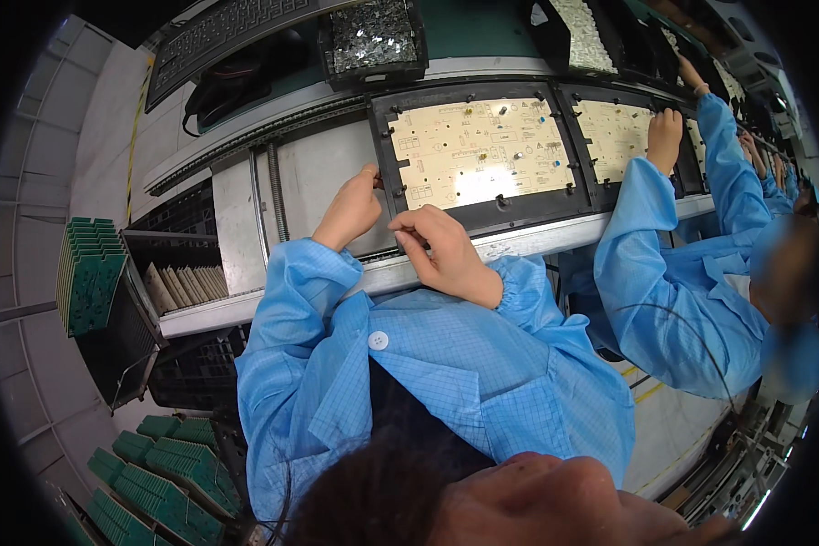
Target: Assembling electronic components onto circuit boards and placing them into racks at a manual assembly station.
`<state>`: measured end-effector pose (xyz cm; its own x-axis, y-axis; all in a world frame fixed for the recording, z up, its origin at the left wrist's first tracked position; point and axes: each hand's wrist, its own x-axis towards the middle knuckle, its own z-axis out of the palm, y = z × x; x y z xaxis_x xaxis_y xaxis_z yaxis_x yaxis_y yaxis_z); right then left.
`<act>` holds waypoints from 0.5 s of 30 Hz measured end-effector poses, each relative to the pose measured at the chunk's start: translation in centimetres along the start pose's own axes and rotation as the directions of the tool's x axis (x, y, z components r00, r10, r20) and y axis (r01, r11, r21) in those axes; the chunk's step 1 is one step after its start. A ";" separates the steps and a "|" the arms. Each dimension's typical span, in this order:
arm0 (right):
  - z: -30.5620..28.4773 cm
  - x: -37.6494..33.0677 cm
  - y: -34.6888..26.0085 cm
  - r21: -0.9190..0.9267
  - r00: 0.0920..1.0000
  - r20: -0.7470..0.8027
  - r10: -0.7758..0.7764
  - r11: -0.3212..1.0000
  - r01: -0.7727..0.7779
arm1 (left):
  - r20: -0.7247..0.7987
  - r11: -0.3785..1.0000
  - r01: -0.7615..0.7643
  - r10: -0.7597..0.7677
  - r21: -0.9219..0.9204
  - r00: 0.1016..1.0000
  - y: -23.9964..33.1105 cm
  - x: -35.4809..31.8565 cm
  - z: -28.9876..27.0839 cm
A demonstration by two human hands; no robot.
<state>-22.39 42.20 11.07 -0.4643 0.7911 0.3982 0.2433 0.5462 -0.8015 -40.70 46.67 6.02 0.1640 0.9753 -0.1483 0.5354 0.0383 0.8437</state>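
Cream rectangular circuit board [482, 150], dotted with small upright parts, sits in a black rectangular frame [537, 201] directly ahead of me. My left hand [351, 207] has its fingers bent at the frame's left edge; I cannot tell whether they grip it. My right hand [448, 253] is at the near-left corner, thumb and forefinger drawn close; whether anything is between them, I cannot tell.

Surface: grey metal tabletop [309, 173], flat, bare left of the frame, edged by long pale rails. Room: pale floor [673, 441] with yellow lines; co-worker in a blue checked sleeve [634, 223] to my right.

Counts: cream boards in frames along the line, three visible, the third partly hidden. Black bin of silvery pieces [378, 78], one. Black keyboard [223, 41], one. Green board stacks [91, 273] at left, several; exact number unclear.
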 end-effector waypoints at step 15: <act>7.7 0.6 -3.0 0.183 0.939 0.297 0.175 0.954 -0.236 | -0.823 0.993 0.006 0.092 0.114 0.561 -5.0 -11.0 -4.6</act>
<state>-29.92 38.95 10.29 -0.6464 0.7563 0.1011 0.1856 0.2843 -0.9406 -49.01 36.73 5.78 -0.5409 0.7295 0.4187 0.6276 0.0186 0.7783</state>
